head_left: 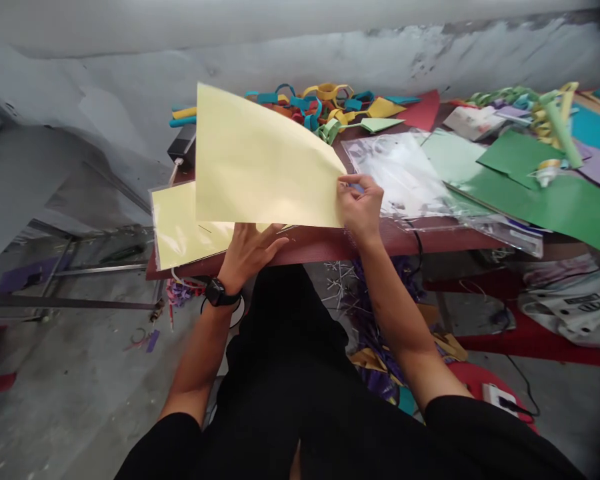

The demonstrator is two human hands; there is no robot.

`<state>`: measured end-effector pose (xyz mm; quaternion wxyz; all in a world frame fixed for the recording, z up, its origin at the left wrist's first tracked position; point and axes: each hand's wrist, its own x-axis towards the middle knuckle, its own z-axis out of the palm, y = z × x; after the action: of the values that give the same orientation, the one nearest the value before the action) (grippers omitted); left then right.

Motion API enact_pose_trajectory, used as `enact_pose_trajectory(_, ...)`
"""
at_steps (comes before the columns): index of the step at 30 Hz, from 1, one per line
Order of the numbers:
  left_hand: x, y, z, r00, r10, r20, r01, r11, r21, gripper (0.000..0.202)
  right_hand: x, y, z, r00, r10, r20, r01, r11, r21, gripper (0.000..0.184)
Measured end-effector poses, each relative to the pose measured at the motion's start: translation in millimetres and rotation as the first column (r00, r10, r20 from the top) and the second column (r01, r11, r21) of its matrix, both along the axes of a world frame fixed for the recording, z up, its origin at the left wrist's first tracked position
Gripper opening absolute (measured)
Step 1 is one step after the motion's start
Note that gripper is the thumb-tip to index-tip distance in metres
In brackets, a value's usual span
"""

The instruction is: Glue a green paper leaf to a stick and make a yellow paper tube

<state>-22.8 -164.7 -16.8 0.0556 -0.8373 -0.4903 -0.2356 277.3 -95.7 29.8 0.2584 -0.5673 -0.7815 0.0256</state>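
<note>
A pale yellow sheet of paper (265,163) is raised above the table, its right edge pinched between the thumb and fingers of my right hand (361,210). Below it lies a clear plastic packet of yellow paper (177,230), partly covered by the sheet. My left hand (250,252), with a black watch (217,292) on the wrist, rests at the packet's right end. Its thumb is spread from the fingers, and the sheet hides the fingertips.
Colourful paper chains (325,103) run along the table's back. To the right are a clear plastic sleeve (390,173), green sheets (540,193) and a small glue bottle (547,173). A black box (183,145) with a cable stands back left. Paper scraps litter the floor.
</note>
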Motion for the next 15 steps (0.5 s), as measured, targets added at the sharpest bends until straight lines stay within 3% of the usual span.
enact_pose_trajectory(3, -1, 1, 2.6, 0.995, -0.088, -0.041, 0.086, 0.995, -0.045, 0.04, 17, -13, -11.4, 0.997, -0.026, 0.078, 0.025, 1.0, 0.019, 0.07)
enact_pose_trajectory(9, 0, 0, 12.8, 0.994, -0.106, -0.017, 0.104, 0.989, -0.102, 0.038, 76, -32, -13.2, 0.964, -0.164, 0.209, 0.143, 0.984, 0.11, 0.073)
enact_pose_trajectory(13, 0, 0, 14.8, 0.989, -0.146, 0.026, 0.148, 0.982, -0.121, 0.034, 113, -31, -3.5, 0.915, -0.3, 0.269, 0.286, 0.954, 0.091, 0.026)
enact_pose_trajectory(15, 0, 1, 15.1, 0.988, -0.151, 0.023, 0.152, 0.981, -0.12, 0.035, 141, -19, 9.5, 0.865, -0.418, 0.277, 0.397, 0.909, 0.129, 0.024)
